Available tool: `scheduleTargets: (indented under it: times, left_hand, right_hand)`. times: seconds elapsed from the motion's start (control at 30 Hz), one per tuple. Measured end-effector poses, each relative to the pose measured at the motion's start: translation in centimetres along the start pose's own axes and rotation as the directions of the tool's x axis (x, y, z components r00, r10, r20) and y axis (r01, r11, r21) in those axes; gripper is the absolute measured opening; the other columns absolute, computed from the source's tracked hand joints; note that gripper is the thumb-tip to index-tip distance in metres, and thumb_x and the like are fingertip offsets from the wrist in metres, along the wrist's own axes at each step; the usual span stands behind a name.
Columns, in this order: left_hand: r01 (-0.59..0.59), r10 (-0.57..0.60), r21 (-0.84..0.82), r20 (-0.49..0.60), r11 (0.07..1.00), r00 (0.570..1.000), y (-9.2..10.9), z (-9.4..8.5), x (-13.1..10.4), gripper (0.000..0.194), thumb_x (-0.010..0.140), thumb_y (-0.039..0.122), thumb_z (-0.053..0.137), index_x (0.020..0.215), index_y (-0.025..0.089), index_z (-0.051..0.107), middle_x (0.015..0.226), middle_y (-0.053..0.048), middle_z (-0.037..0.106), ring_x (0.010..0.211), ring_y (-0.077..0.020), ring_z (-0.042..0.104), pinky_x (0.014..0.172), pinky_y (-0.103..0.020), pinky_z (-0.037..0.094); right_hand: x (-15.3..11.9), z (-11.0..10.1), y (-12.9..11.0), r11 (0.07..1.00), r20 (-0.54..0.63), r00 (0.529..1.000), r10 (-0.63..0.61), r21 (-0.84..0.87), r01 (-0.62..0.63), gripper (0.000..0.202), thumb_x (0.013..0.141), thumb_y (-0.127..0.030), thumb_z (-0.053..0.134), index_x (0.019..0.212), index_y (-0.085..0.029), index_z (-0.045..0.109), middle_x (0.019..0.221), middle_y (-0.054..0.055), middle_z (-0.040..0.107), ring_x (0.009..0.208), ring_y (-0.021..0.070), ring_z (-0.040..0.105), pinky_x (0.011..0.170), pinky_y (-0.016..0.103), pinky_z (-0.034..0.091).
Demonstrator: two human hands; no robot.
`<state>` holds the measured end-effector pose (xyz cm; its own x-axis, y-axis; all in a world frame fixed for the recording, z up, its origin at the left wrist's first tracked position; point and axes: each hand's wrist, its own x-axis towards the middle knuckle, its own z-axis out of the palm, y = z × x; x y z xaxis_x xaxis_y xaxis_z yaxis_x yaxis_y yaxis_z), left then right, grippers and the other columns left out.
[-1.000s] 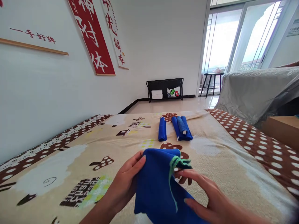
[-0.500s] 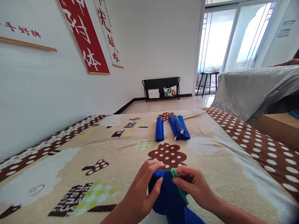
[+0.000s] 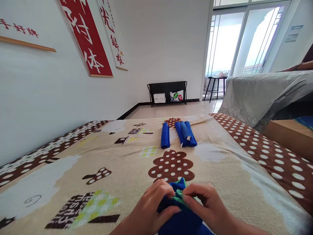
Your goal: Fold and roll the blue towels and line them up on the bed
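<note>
A dark blue cloth (image 3: 181, 222) with a green edge lies bunched at the bottom centre of the blanket. My left hand (image 3: 157, 205) grips its left side, thumb and fingers curled round the fabric. On the other side, my right hand (image 3: 206, 200) pinches the green edge between thumb and fingers. Both hands are close together at the cloth's top. Farther off lie a rolled blue cloth (image 3: 165, 135) and, to its right, a group of rolled blue cloths (image 3: 186, 133), one resting on top of the others.
A patterned blanket (image 3: 132, 173) covers the surface. Beyond it stand a black rack (image 3: 167, 91) and a black stool (image 3: 216, 85). At the right are a cardboard box (image 3: 288, 135) and covered furniture (image 3: 264, 94), with part of a person's arm (image 3: 300, 66) above it.
My left hand has moved right, closer to my right hand, and closed more on the cloth. The cloth's green edge is now bunched between my fingers. The view has shifted slightly.
</note>
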<state>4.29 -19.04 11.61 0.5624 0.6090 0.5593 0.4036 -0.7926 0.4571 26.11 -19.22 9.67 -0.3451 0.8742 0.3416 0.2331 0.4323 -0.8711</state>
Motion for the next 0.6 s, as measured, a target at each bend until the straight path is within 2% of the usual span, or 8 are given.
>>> scheduleTargets:
  times: [0.07, 0.17, 0.27, 0.33, 0.4, 0.47, 0.53, 0.6]
  left_hand:
    - [0.038, -0.038, -0.004, 0.075, 0.999, 0.996, 0.0, -0.1, -0.1, 0.017, 0.092, 0.024, 0.067, 0.096, 0.023, 0.050, 0.089, -0.001, 0.060, 0.080, -0.0126, 0.057, 0.073, -0.021, 0.048]
    - [0.125, -0.119, -0.015, 0.200, 0.992, 0.973, 0.6, -0.4, -0.1, 0.018, 0.090, 0.018, 0.064, 0.090, 0.022, 0.046, 0.088, 0.000, 0.057, 0.079, -0.0127, 0.053, 0.070, -0.022, 0.045]
    - [0.180, -0.163, -0.041, 0.260, 0.983, 0.952, 1.3, -0.7, -0.1, 0.022, 0.086, 0.010, 0.059, 0.085, 0.022, 0.041, 0.092, -0.002, 0.054, 0.085, -0.0147, 0.051, 0.075, -0.024, 0.044]
    - [0.193, -0.157, -0.108, 0.278, 0.975, 0.948, 1.6, -0.7, -0.4, 0.022, 0.087, 0.009, 0.056, 0.085, 0.022, 0.038, 0.100, -0.004, 0.055, 0.094, -0.0168, 0.050, 0.083, -0.028, 0.044]
    - [0.207, -0.137, -0.243, 0.274, 0.948, 0.952, 1.4, -0.7, -1.1, 0.019, 0.092, 0.014, 0.053, 0.085, 0.022, 0.037, 0.105, -0.006, 0.056, 0.101, -0.0185, 0.051, 0.090, -0.032, 0.043]
    - [0.249, -0.158, -0.395, 0.248, 0.884, 0.956, 1.0, -0.6, -2.0, 0.018, 0.097, 0.024, 0.051, 0.087, 0.022, 0.037, 0.104, -0.007, 0.057, 0.102, -0.0193, 0.052, 0.092, -0.034, 0.042]
    - [0.324, -0.239, -0.507, 0.227, 0.799, 0.944, 0.5, -0.6, -2.9, 0.023, 0.099, 0.035, 0.051, 0.086, 0.022, 0.037, 0.094, -0.004, 0.055, 0.093, -0.0173, 0.052, 0.085, -0.031, 0.043]
    - [0.407, -0.339, -0.558, 0.226, 0.723, 0.913, 0.1, -0.9, -3.6, 0.032, 0.098, 0.042, 0.052, 0.082, 0.022, 0.034, 0.083, 0.000, 0.048, 0.078, -0.0134, 0.045, 0.071, -0.026, 0.039]
  right_hand:
    - [-0.1, 0.0, 0.1, 0.999, -0.025, 0.999, -0.035, -0.004, 0.035, 0.023, 0.093, -0.036, 0.060, 0.080, -0.019, 0.070, 0.071, 0.000, 0.063, 0.067, 0.0095, 0.053, 0.065, 0.022, 0.039]
    - [-0.2, 0.0, 0.5, 0.994, -0.003, 0.996, -0.093, 0.057, 0.093, 0.019, 0.094, -0.031, 0.058, 0.081, -0.019, 0.065, 0.084, 0.002, 0.061, 0.080, 0.0117, 0.055, 0.074, 0.024, 0.042]
    - [-0.4, -0.4, 1.5, 0.983, -0.041, 0.998, -0.051, 0.175, 0.058, 0.022, 0.094, -0.032, 0.058, 0.077, -0.019, 0.059, 0.094, 0.004, 0.059, 0.090, 0.0142, 0.055, 0.083, 0.027, 0.042]
    - [-0.7, -0.8, 2.3, 0.953, -0.069, 0.998, -0.003, 0.301, 0.024, 0.024, 0.092, -0.035, 0.060, 0.076, -0.018, 0.057, 0.110, 0.007, 0.061, 0.103, 0.0175, 0.056, 0.092, 0.030, 0.041]
    - [-1.2, -1.3, 3.2, 0.861, -0.046, 0.997, 0.055, 0.507, -0.024, 0.024, 0.090, -0.036, 0.062, 0.076, -0.018, 0.056, 0.129, 0.010, 0.060, 0.118, 0.0219, 0.055, 0.099, 0.033, 0.040]
    - [-1.9, -1.8, 3.7, 0.687, 0.039, 0.994, 0.101, 0.720, -0.098, 0.020, 0.089, -0.035, 0.061, 0.078, -0.019, 0.056, 0.129, 0.012, 0.064, 0.125, 0.0253, 0.053, 0.104, 0.038, 0.039]
    - [-2.7, -2.2, 4.0, 0.529, 0.121, 0.989, 0.088, 0.835, -0.149, 0.017, 0.090, -0.034, 0.058, 0.081, -0.019, 0.058, 0.110, 0.013, 0.071, 0.124, 0.0269, 0.055, 0.105, 0.042, 0.039]
    - [-3.5, -2.6, 3.9, 0.481, 0.148, 0.988, 0.038, 0.864, -0.147, 0.017, 0.091, -0.032, 0.054, 0.082, -0.019, 0.059, 0.086, 0.011, 0.071, 0.109, 0.0267, 0.062, 0.100, 0.043, 0.042]
